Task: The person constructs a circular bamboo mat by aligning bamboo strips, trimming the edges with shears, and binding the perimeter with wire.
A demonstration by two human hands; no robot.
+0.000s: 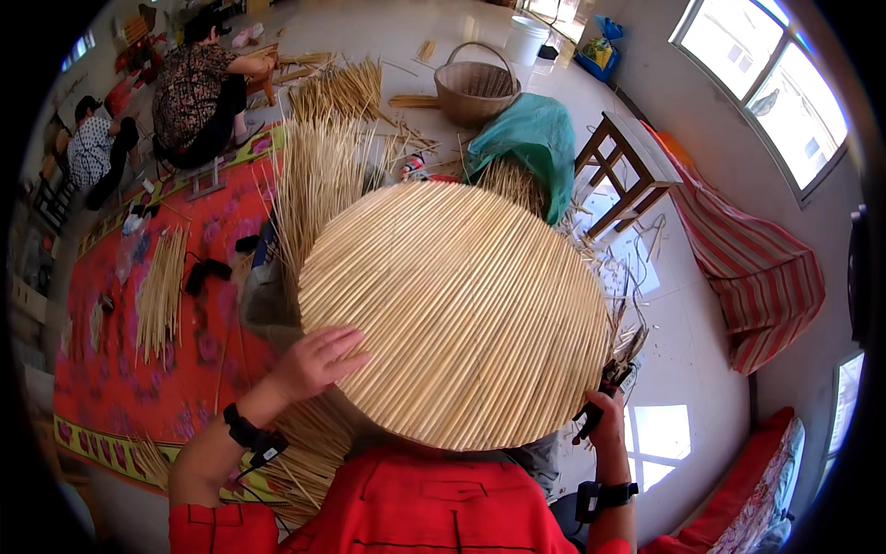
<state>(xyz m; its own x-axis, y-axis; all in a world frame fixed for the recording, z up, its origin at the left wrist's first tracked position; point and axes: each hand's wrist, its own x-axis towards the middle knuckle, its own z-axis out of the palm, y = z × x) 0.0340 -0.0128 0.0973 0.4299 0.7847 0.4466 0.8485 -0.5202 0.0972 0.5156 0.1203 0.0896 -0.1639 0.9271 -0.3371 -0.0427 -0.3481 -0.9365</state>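
A round mat of straight straw-coloured stalks (452, 305) lies across my lap, filling the middle of the view. My left hand (323, 360) rests on its lower left edge, fingers stretched out over the stalks. In my right hand (604, 415) are black-handled cutters (611, 383), held at the mat's right edge. Loose trimmed bits and stringy scraps (637, 286) lie just beyond that edge. Long pale stalks (314, 175) stand in a bundle behind the mat, next to a green plastic sack (526, 138) with more stalks in it.
Two people (194, 102) (92, 148) sit at back left. A red floral mat (120, 277) bears stalks and small black objects. A basket (466, 92), white bucket (523, 42), wooden stool (628, 152) and striped cloth (757, 286) stand or lie beyond. Red cushions (757, 462) are at lower right.
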